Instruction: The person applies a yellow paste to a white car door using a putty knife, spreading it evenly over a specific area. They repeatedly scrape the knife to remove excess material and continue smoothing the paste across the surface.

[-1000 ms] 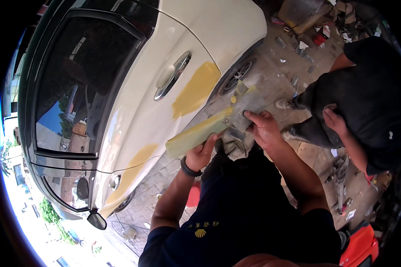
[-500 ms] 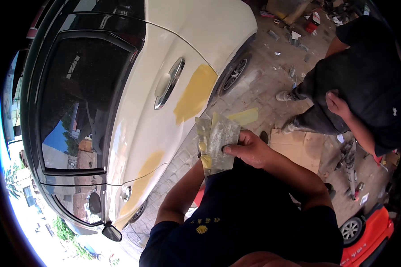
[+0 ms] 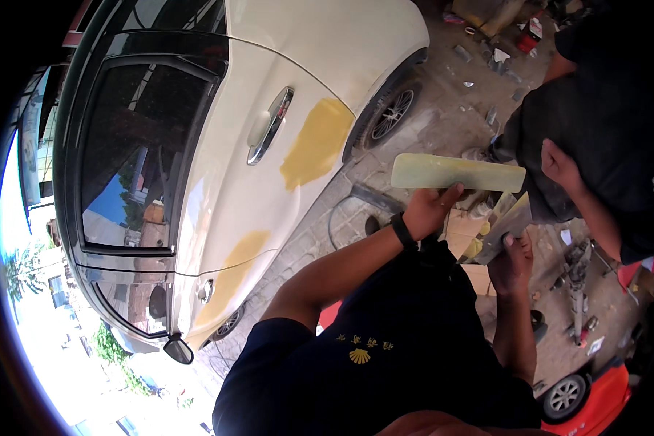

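My left hand, with a black band at the wrist, grips the lower edge of a long pale yellow-green putty spreader, its thumb pressed on the face. Lower and to the right, my right hand closes on a grey, scuffed mixing plate smeared with yellow filler. The two tools are close together, and the spreader's right end covers part of the view beyond. On my left is a cream car door carrying a larger yellow filler patch behind its handle and another yellow patch on the front door.
A co-worker in dark clothes stands close on the right, one hand hanging near my tools. Flattened cardboard lies on the paving. A red toy-like car stands at the lower right. Scattered litter covers the ground at the back.
Both hands have moved right, away from the car. My left hand has come out from behind the plates, now holding the long spreader apart; the right hand keeps the grey plate.
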Available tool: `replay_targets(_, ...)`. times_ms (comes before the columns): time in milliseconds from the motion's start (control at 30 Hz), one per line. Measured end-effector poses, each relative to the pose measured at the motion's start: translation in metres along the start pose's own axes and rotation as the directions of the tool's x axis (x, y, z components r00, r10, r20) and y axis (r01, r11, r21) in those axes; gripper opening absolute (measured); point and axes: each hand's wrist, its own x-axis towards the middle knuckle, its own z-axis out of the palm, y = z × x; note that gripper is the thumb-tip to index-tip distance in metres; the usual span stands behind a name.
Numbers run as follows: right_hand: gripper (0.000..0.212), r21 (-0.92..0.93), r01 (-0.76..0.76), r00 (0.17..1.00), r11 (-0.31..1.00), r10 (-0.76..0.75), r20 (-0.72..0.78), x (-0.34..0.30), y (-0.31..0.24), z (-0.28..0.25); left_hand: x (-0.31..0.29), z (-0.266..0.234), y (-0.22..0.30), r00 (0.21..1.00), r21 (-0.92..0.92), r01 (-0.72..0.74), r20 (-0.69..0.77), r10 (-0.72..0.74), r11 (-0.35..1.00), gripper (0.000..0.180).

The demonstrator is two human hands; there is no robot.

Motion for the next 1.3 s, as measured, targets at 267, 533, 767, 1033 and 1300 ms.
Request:
replay_targets(267, 0.032, 0.145, -0.048, 0.998, 0.988, 0.052, -0.020, -0.016, -0.022, -0.056, 0.033, 0.065, -0.009, 1.000, -0.096, 0.007, -0.015, -0.008, 0.995, 0.031)
replay_targets(533, 0.032, 0.118, -0.204, 0.979, 0.972, 0.201, 0.037, -0.045, -0.014, -0.074, 0.045, 0.105, -0.016, 0.990, -0.171, 0.044, -0.122, -0.065, 0.984, 0.035)
replay_targets(767, 0.038, 0.121, 0.000, 1.000, 0.993, 0.003, -0.023, -0.031, -0.017, -0.056, 0.041, 0.106, -0.006, 0.994, 0.239, -0.083, 0.094, 0.062, 0.968, 0.043)
replay_targets(1033, 0.032, 0.234, 0.062, 0.997, 0.970, -0.071, 0.029, 0.017, -0.009, 0.008, -0.084, 0.061, -0.004, 0.998, -0.202, -0.057, 0.003, 0.059, 0.978, 0.036)
replay_targets(1300, 0.026, 0.146, -0.139, 0.985, 0.979, 0.120, 0.127, 0.059, 0.046, 0.078, -0.111, -0.007, -0.002, 0.894, -0.235, -0.396, -0.320, 0.314, 0.888, 0.025)
